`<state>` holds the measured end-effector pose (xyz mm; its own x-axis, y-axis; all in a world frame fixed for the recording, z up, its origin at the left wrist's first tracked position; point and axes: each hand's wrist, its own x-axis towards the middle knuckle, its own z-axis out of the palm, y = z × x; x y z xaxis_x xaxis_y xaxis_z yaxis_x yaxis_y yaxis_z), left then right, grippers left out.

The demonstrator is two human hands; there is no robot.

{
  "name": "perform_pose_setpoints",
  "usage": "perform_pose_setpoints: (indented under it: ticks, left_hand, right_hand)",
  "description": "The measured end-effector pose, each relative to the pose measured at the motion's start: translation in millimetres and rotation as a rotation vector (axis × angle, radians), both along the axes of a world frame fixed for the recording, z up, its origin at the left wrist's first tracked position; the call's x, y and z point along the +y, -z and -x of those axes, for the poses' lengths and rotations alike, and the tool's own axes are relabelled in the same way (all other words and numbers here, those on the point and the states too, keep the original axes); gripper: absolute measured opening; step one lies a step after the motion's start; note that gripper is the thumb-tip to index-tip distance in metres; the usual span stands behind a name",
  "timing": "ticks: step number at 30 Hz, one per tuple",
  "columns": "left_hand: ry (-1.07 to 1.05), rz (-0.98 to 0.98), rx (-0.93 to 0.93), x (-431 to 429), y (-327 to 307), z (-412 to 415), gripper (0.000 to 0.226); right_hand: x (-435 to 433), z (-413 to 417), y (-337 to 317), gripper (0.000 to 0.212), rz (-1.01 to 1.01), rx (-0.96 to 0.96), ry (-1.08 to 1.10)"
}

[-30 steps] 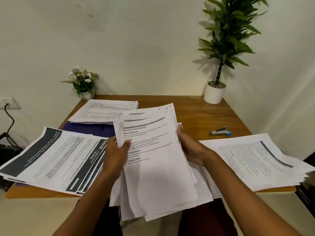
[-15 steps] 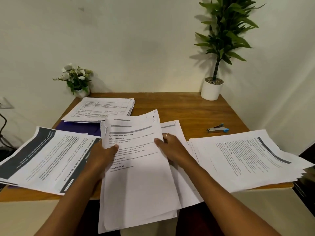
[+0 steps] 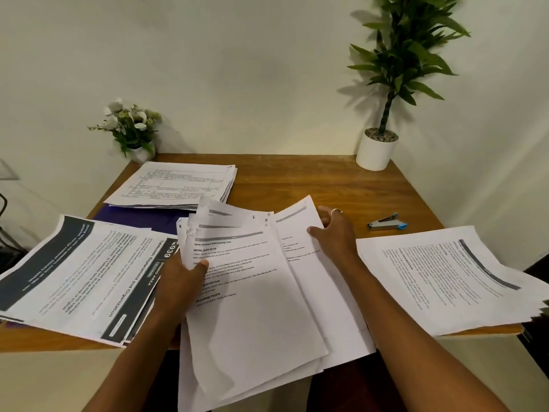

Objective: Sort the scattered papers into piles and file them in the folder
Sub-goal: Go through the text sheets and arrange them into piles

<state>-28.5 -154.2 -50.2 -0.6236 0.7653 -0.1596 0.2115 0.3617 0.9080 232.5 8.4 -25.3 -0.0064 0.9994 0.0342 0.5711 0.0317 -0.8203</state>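
At lower centre, the left hand (image 3: 181,275) gripped a fanned bundle of papers (image 3: 252,307) overhanging the near edge of the surface (image 3: 297,179), thumb on top. Just right of it, the right hand (image 3: 335,233) pinched the top edge of a loose sheet (image 3: 297,227). A dark-bannered pile (image 3: 83,272) lay at left and another pile (image 3: 439,278) at right. Farther back, a blue folder (image 3: 142,217) showed beneath a far pile (image 3: 175,185), with a stapler (image 3: 386,224) at right.

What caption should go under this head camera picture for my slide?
Sorting time: left hand grips a sheaf of papers while the right hand pinches one sheet over the wooden desk.
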Motion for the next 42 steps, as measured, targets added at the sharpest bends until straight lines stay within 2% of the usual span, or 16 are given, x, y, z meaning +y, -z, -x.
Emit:
perform_pose_setpoints:
  ticks: [2, 4, 6, 10, 13, 15, 17, 19, 21, 24, 26, 30, 32, 34, 39, 42]
  left_hand:
    - [-0.015, 0.01, 0.004, 1.2, 1.8, 0.5, 0.033]
    - [-0.034, 0.022, -0.001, 2.5, 3.2, 1.1, 0.033]
    - [-0.049, 0.016, -0.037, 3.6, 3.4, 0.7, 0.031]
    - [-0.067, -0.014, -0.085, 6.1, -1.0, 1.2, 0.026]
    - [-0.062, -0.052, -0.094, 8.2, -7.9, -0.2, 0.022]
    - [-0.055, -0.043, -0.082, 7.9, -9.2, -2.9, 0.022]
    - [-0.039, -0.032, -0.096, 6.0, -5.2, -6.4, 0.024]
    - [-0.026, -0.019, -0.096, 3.0, 1.3, -10.7, 0.028]
    - [-0.042, -0.024, -0.051, 0.8, 4.5, -13.8, 0.029]
    - [-0.049, -0.044, -0.031, 0.1, 6.3, -15.8, 0.032]
    - [-0.053, -0.033, -0.02, 0.4, 6.2, -15.2, 0.032]
    - [-0.052, -0.019, -0.014, 1.7, 8.9, -14.2, 0.028]
    - [-0.056, -0.022, 0.005, 2.3, 10.4, -14.8, 0.026]
    - [-0.064, -0.025, 0.028, 2.4, 11.6, -15.0, 0.025]
    - [-0.064, -0.037, 0.045, 0.1, 11.5, -17.2, 0.03]
    - [-0.057, -0.054, 0.048, -0.4, 11.3, -17.3, 0.032]
  right_hand:
    - [-5.6, -1.0, -9.6, 0.053, 0.058, -0.009, -0.075]
    - [-10.2, -4.7, -16.4, 0.055, 0.193, -0.099, -0.195]
    - [-6.4, -13.2, -19.5, 0.052, 0.244, -0.154, -0.239]
    - [25.2, -36.1, -40.2, 0.05, 0.115, -0.147, -0.092]
    - [59.2, -61.7, -51.3, 0.056, -0.01, -0.317, 0.011]
    - [80.0, -75.6, -52.0, 0.042, -0.107, -0.399, 0.037]
    - [93.8, -83.9, -47.1, 0.024, -0.123, -0.515, 0.048]
    - [99.0, -84.9, -37.3, 0.02, -0.153, -0.635, 0.064]
    - [101.5, -84.2, -20.0, 0.033, -0.247, -0.735, 0.074]
    - [97.5, -79.3, 4.3, 0.069, -0.245, -0.893, 0.093]
    - [92.3, -73.6, 8.0, 0.077, -0.3, -0.853, 0.121]
    - [74.4, -49.1, 1.3, 0.04, -0.407, -0.697, -0.001]
    - [58.0, -31.3, -4.1, 0.027, -0.363, -0.474, -0.13]
    - [39.2, -16.7, -4.3, 0.024, -0.263, -0.321, -0.269]
    - [21.4, -1.1, -2.9, 0.055, -0.104, -0.483, -0.409]
    - [31.5, 0.2, -7.6, 0.061, -0.032, -0.582, -0.439]
